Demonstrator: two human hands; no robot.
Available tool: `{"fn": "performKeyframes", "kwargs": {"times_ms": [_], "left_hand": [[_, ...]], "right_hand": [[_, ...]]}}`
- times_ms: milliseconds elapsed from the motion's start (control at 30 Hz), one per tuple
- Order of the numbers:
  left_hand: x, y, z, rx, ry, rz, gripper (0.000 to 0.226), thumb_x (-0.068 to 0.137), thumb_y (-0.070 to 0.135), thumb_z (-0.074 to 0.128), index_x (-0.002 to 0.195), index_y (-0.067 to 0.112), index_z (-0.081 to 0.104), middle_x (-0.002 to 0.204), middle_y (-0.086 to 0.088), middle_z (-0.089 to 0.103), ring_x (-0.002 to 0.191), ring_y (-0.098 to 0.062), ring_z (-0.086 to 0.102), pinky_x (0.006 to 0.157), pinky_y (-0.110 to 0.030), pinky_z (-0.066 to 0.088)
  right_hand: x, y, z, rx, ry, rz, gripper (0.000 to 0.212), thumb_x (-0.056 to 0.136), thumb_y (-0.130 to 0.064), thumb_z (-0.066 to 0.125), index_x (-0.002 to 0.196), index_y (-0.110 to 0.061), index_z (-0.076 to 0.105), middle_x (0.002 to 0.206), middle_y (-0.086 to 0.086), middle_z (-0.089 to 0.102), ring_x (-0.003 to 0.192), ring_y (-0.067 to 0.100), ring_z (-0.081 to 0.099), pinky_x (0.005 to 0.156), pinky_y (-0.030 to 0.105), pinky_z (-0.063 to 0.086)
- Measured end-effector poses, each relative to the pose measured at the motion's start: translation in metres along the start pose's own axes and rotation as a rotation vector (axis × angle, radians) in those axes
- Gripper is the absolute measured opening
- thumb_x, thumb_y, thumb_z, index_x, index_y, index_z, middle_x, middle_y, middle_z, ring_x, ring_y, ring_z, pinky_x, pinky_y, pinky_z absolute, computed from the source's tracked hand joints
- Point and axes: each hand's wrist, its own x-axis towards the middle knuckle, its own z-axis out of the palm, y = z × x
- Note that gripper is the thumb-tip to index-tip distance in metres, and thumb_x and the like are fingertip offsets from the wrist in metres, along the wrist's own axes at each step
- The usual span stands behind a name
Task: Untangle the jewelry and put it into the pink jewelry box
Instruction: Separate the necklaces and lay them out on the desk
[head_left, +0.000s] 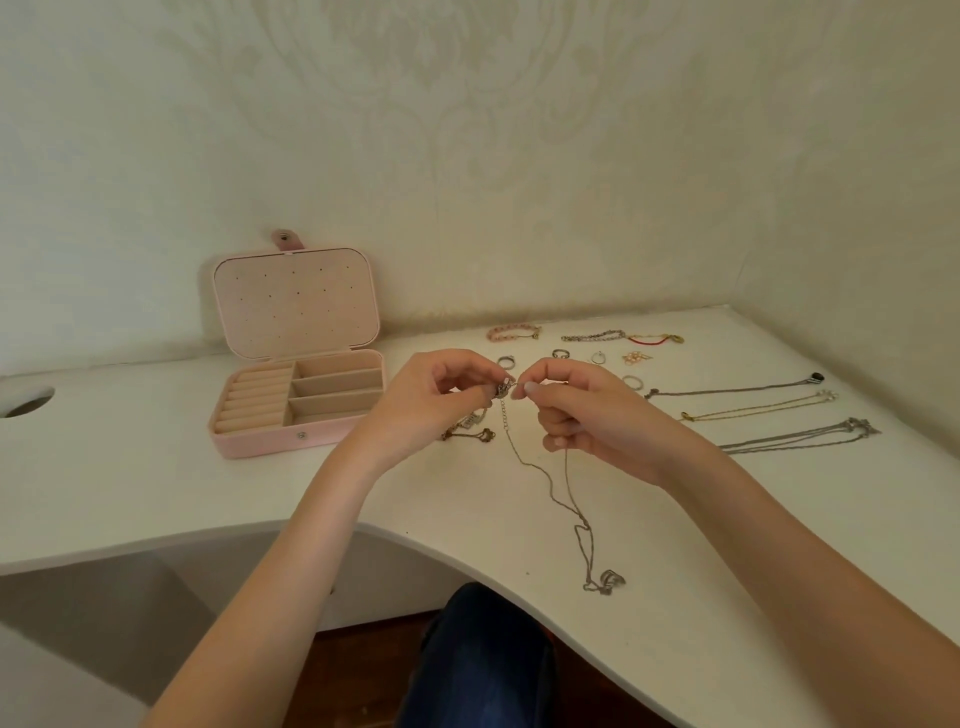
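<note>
**Thin chain could knot again at the clasp**

The pink box (298, 400) sits open at the left, empty. The left hand (441, 397) and right hand (576, 410) pinch the necklace (576, 514) at its clasp, fingers closed; its pendant rests near the table (156, 467) edge. A hard pull might tighten its twist. The clasp itself is too small to read.

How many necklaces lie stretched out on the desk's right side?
3: dark-pendant chain farthest back, gold chain in the middle, doubled silver chain nearest. The hands may hide more.

Both hands raised, left (447, 389) and right (576, 405) fingertips pinched together
</note>
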Motion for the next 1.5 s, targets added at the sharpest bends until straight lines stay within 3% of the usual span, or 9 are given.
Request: {"fn": "performKeyframes", "kwargs": {"times_ms": [133,267,367,467,600,733,867,1100,1500], "left_hand": [[-0.001,0.000,0.001,0.052,0.007,-0.024,0.025,0.074,0.010,0.059,0.082,0.029,0.072,0.081,-0.003,0.069,0.070,-0.015,0.058,0.063,-0.032,0.045],[-0.003,0.003,0.003,0.057,0.015,-0.012,0.017,0.083,0.000,0.063,0.084,0.016,0.069,0.073,0.002,0.062,0.051,0.001,0.049,0.050,-0.010,0.037],[-0.004,0.003,0.004,0.041,0.028,0.008,0.009,0.082,0.002,0.067,0.082,0.011,0.067,0.071,0.001,0.060,0.055,-0.002,0.052,0.053,-0.012,0.040],[-0.004,0.001,0.005,0.041,0.030,0.005,0.007,0.080,0.008,0.071,0.080,0.013,0.066,0.072,0.003,0.063,0.061,-0.007,0.055,0.057,-0.018,0.044],[-0.005,0.002,0.010,0.074,0.042,0.028,0.006,0.080,0.012,0.072,0.078,0.014,0.066,0.066,0.009,0.061,0.057,-0.003,0.053,0.056,-0.016,0.041],[-0.006,0.005,0.015,0.124,0.030,0.046,0.008,0.079,0.015,0.073,0.075,0.013,0.067,0.063,0.009,0.061,0.054,-0.002,0.053,0.051,-0.013,0.040],[-0.004,0.003,0.014,0.137,0.050,0.037,0.007,0.078,0.013,0.073,0.075,0.017,0.068,0.066,0.009,0.063,0.057,-0.003,0.054,0.056,-0.016,0.041],[-0.002,0.004,0.014,0.154,0.076,0.062,0.009,0.075,0.019,0.071,0.073,0.025,0.064,0.070,0.009,0.064,0.059,-0.011,0.054,0.056,-0.026,0.042],[-0.006,0.006,0.010,0.216,0.063,0.043,0.011,0.075,0.020,0.077,0.077,0.026,0.068,0.072,0.011,0.068,0.062,-0.005,0.057,0.059,-0.023,0.045]], "right_hand": [[0.001,0.002,-0.001,-0.062,0.045,-0.025,0.014,0.097,-0.015,0.049,0.097,-0.006,0.061,0.049,-0.010,0.028,0.049,0.011,0.022,0.052,0.020,0.036],[0.003,0.003,-0.003,-0.149,0.100,-0.063,0.018,0.095,-0.017,0.053,0.099,-0.004,0.065,0.043,-0.013,0.030,0.047,0.009,0.026,0.053,0.021,0.038],[0.004,0.004,-0.004,-0.237,0.167,-0.103,0.013,0.093,-0.021,0.057,0.094,-0.013,0.068,0.043,-0.009,0.030,0.049,0.011,0.031,0.057,0.022,0.040],[0.002,0.007,-0.003,-0.392,0.278,-0.218,0.007,0.090,-0.022,0.061,0.095,-0.019,0.065,0.057,-0.004,0.045,0.060,0.013,0.043,0.058,0.009,0.038],[0.001,0.013,0.001,-0.545,0.389,-0.365,0.009,0.083,-0.032,0.068,0.090,-0.031,0.063,0.097,-0.011,0.061,0.087,-0.001,0.052,0.076,0.004,0.035],[0.003,0.015,0.009,-0.577,0.428,-0.417,0.007,0.082,-0.026,0.070,0.081,-0.022,0.065,0.082,-0.016,0.062,0.081,0.002,0.054,0.076,0.016,0.041],[0.004,0.015,0.007,-0.519,0.413,-0.400,0.009,0.086,-0.020,0.065,0.078,-0.020,0.061,0.074,-0.017,0.060,0.074,0.000,0.054,0.070,0.007,0.039],[0.005,0.020,0.008,-0.380,0.326,-0.256,0.015,0.085,-0.032,0.066,0.086,-0.020,0.058,0.084,-0.001,0.068,0.081,0.017,0.064,0.076,0.030,0.050],[-0.001,0.017,0.000,-0.135,0.067,-0.123,0.012,0.090,-0.014,0.061,0.087,-0.003,0.059,0.076,0.008,0.069,0.076,0.018,0.068,0.086,0.028,0.054]]}}
